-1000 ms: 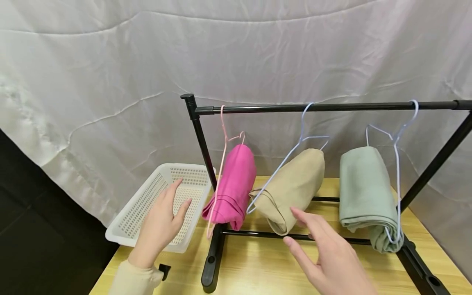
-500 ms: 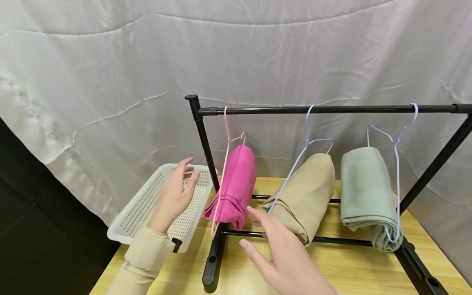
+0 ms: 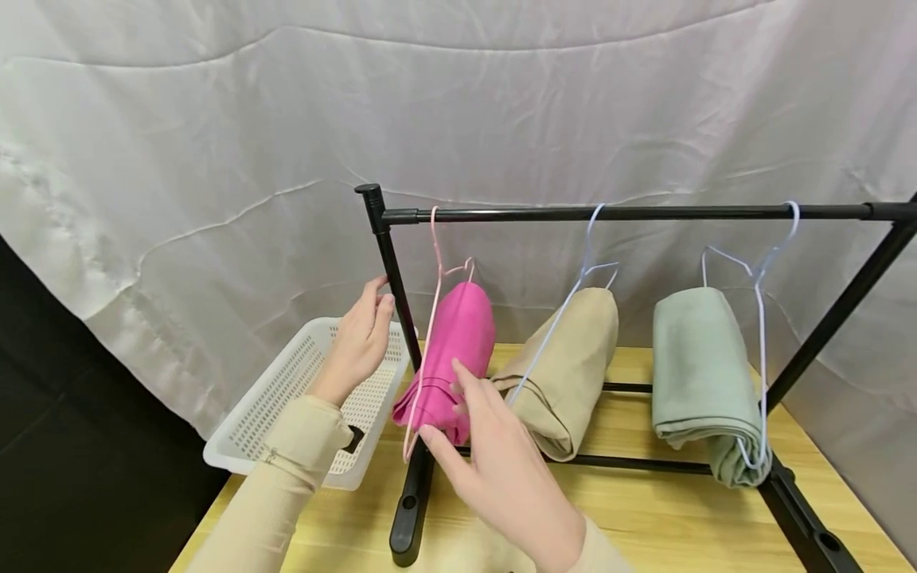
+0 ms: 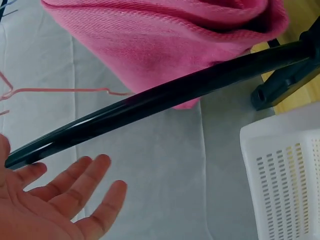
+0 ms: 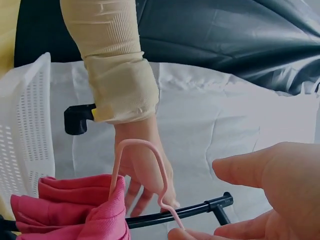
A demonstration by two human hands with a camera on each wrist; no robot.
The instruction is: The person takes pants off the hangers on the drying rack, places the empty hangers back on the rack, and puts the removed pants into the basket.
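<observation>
A folded pink cloth (image 3: pixel 462 334) hangs over a pink wire hanger (image 3: pixel 432 342) at the left end of a black rack (image 3: pixel 501 215). My left hand (image 3: pixel 360 344) is raised at the rack's left post; in the left wrist view its fingers (image 4: pixel 82 185) are spread loosely beside the black bar. My right hand (image 3: pixel 501 469) reaches in front of the pink cloth, thumb and fingers apart, overlapping its lower end in the head view. Seen from the right wrist, a fingertip lies right at the pink hanger, while the thumb (image 5: pixel 240 167) stands well away from it.
A beige folded cloth (image 3: pixel 573 366) and a pale green one (image 3: pixel 702 358) hang on blue hangers further right. Left of the rack, a white perforated basket (image 3: pixel 243 422) stands on the wooden table (image 3: pixel 609 517). Grey fabric (image 3: pixel 458 119) hangs behind.
My left hand has risen rightward from over the basket to the rack's post. My right hand has moved left from the beige cloth to the pink one. The beige cloth has swung.
</observation>
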